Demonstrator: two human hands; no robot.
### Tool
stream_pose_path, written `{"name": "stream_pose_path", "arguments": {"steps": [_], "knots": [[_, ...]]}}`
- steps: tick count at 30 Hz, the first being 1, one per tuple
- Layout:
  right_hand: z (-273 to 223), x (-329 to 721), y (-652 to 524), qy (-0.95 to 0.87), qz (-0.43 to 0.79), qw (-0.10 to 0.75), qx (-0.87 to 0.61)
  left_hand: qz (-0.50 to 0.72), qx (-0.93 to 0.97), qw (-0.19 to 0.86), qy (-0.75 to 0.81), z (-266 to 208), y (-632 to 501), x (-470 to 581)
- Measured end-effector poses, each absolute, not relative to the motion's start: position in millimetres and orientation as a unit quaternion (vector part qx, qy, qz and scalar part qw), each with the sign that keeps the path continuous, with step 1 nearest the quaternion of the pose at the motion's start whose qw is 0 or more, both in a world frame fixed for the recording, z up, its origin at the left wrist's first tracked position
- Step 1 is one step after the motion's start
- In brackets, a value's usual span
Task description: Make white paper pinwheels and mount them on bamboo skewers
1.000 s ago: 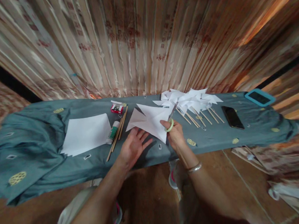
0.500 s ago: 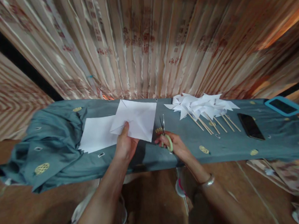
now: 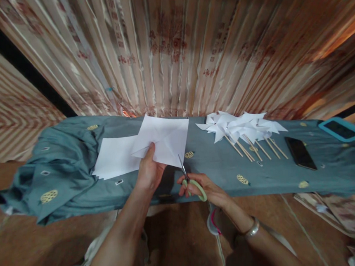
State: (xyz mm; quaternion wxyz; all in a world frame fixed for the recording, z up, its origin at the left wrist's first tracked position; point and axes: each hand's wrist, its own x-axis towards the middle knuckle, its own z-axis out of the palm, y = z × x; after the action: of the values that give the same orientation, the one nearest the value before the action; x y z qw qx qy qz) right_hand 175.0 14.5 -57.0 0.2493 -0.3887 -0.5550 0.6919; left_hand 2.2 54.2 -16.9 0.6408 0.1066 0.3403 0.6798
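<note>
Pinched by its near left part, a creased white paper square (image 3: pixel 168 136) is in my left hand (image 3: pixel 151 168), thumb on top. My right hand (image 3: pixel 202 186) grips scissors (image 3: pixel 197 189) with light green handles. Their blades point up and left, at the square's lower right corner; whether they have cut into it I cannot tell. Beneath and left of the held square lies a stack of white paper sheets (image 3: pixel 117 157) on the cloth.
Several white paper pinwheels (image 3: pixel 242 125) on wooden sticks lie right of centre. Farther right are a dark phone (image 3: pixel 300 153) and a blue-framed tablet (image 3: pixel 341 130). A grey-green cloth (image 3: pixel 219 179) covers the narrow table, bunched at left. A striped curtain (image 3: pixel 165 67) hangs behind.
My right hand has brought the scissors left and down, and the blades have swung to the lower right corner of the paper. My left hand keeps its grip, nearly still.
</note>
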Motion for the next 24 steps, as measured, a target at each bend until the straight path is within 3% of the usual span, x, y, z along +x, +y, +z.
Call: {"name": "stream_pose_path", "arguments": {"steps": [24], "knots": [[-56.7, 181.7, 13.6, -0.565, 0.68, 0.242, -0.401, 0.66, 0.127, 0.648, 0.359, -17.1, 51.7, 6.0]]}}
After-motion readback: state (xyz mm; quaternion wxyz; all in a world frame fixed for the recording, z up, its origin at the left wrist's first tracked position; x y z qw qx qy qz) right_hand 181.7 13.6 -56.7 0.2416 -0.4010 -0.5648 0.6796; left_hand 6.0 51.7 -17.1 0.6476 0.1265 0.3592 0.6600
